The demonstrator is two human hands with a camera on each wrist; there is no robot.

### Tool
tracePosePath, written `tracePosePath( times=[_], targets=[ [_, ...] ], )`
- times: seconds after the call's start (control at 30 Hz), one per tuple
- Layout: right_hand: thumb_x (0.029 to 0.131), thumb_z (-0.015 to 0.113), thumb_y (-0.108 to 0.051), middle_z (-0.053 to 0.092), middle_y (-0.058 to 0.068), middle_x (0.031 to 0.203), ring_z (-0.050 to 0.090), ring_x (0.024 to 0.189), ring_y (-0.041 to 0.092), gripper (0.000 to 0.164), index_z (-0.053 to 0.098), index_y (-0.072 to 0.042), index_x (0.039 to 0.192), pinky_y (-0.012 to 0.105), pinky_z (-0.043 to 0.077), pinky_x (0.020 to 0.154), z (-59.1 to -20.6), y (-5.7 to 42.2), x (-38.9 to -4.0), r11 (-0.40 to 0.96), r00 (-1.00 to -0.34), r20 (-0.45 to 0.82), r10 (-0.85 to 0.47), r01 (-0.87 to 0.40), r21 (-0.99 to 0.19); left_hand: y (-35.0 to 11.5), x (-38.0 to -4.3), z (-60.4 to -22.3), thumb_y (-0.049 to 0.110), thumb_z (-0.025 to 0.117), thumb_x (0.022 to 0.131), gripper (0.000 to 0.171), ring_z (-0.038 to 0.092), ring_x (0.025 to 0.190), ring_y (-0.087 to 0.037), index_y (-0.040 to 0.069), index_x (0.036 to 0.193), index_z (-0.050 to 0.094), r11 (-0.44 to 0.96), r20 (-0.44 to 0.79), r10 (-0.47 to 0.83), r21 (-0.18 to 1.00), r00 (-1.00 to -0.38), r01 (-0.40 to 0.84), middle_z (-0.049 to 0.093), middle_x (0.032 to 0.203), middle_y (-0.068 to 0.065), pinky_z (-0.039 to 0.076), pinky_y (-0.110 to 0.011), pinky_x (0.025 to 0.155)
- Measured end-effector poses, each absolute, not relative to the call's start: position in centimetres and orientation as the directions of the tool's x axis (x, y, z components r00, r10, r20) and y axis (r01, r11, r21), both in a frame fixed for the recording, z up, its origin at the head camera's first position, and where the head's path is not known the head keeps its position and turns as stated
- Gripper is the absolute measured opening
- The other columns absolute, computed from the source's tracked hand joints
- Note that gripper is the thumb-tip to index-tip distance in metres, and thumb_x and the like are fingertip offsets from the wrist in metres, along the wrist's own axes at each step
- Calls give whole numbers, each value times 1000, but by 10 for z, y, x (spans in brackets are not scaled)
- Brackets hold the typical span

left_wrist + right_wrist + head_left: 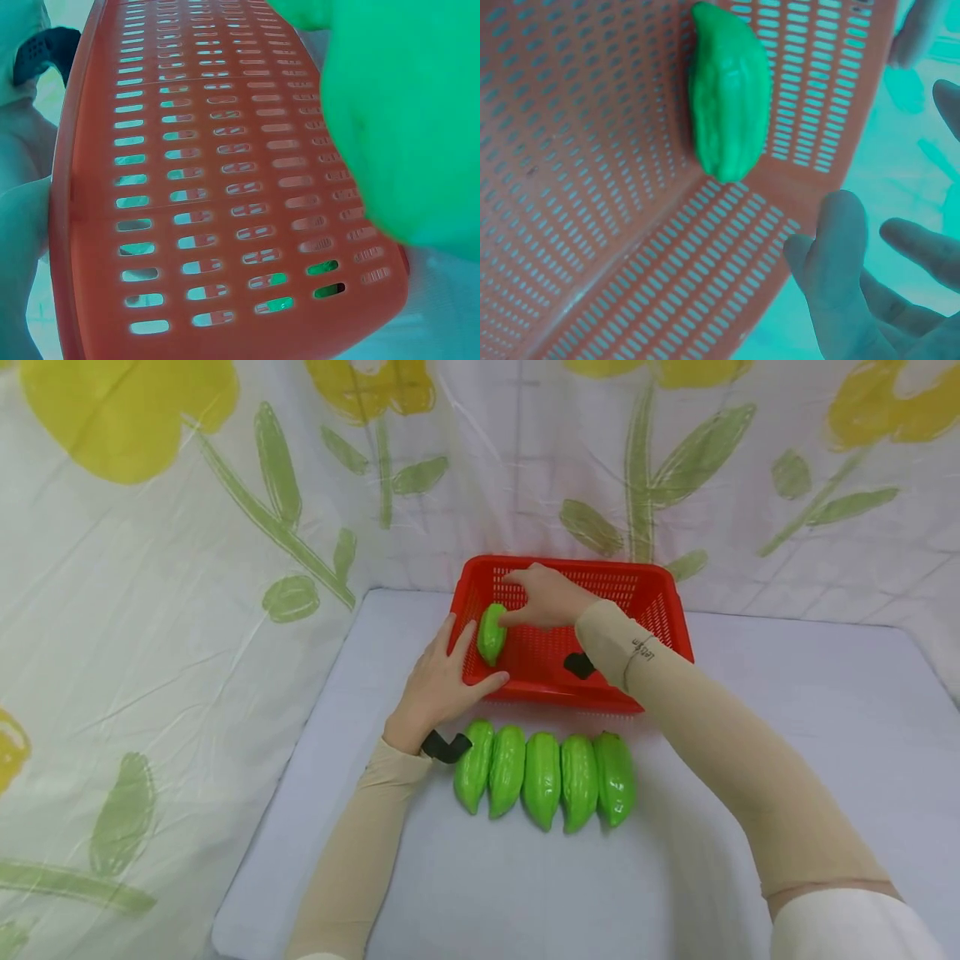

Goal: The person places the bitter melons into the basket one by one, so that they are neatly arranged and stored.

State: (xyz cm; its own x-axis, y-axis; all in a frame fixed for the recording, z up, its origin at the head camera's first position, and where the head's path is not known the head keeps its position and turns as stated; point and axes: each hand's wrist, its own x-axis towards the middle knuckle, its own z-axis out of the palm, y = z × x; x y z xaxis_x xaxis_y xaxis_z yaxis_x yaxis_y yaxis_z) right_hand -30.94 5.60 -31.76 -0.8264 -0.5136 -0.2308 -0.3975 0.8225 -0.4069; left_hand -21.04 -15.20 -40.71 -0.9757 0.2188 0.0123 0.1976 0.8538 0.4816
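Observation:
A red plastic basket (675, 610) with slotted walls stands at the back of the table. Inside its left end lies a glossy, ridged green fruit or vegetable (491, 635), long and tapered, seen closer (730, 94) in the right wrist view. Over the basket, my right hand (551, 597) has its fingers spread with nothing between them, thumb close beside the green piece. My left hand (438, 685) rests at the basket's front left corner, fingers extended along the left rim and thumb on the front rim. Several matching green pieces (543, 781) lie in a row before the basket.
A white-covered table (585, 893) carries everything. Behind and to the left hangs a white curtain (480, 460) with yellow flowers and green leaves. Black wrist mounts (446, 747) show on both wrists. A blurred green piece (405, 127) fills the left wrist view's right side.

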Motion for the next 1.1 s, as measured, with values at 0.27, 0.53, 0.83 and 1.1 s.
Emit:
tracePosePath(
  times=[0.27, 0.53, 0.83, 1.1],
  targets=[
    [97, 72, -43, 42, 18, 161, 43, 147, 34, 80, 39, -7, 161, 52, 38, 122, -309, 75, -291, 790, -820, -171, -546, -436, -432, -153, -210, -406, 75, 55, 92, 101, 19, 159, -36, 23, 169, 15, 854, 2, 209, 487, -978, 184, 2, 176, -7, 29, -61, 124],
    [96, 73, -40, 43, 17, 162, 42, 146, 35, 78, 41, -7, 159, 54, 40, 119, -303, 95, -270, 772, -822, -132, -554, -448, -451, -153, -210, -407, 73, 56, 93, 100, 20, 158, -38, 22, 169, 15, 854, 1, 211, 487, -977, 185, 2, 176, -8, 29, -61, 124],
    [94, 75, -42, 47, 16, 157, 53, 134, 34, 78, 44, -9, 158, 54, 45, 114, -302, 116, -246, 766, -835, -86, -543, -451, -458, -153, -210, -407, 73, 56, 93, 101, 20, 158, -39, 22, 169, 15, 857, 2, 215, 479, -977, 189, 2, 176, -8, 29, -62, 124],
    [94, 76, -41, 47, 15, 157, 58, 128, 33, 76, 46, -11, 157, 57, 48, 109, -299, 136, -224, 767, -852, -70, -520, -429, -477, -151, -210, -406, 72, 57, 93, 101, 20, 158, -39, 22, 169, 15, 854, 7, 220, 482, -975, 196, 3, 176, -9, 29, -62, 124]
  ],
)
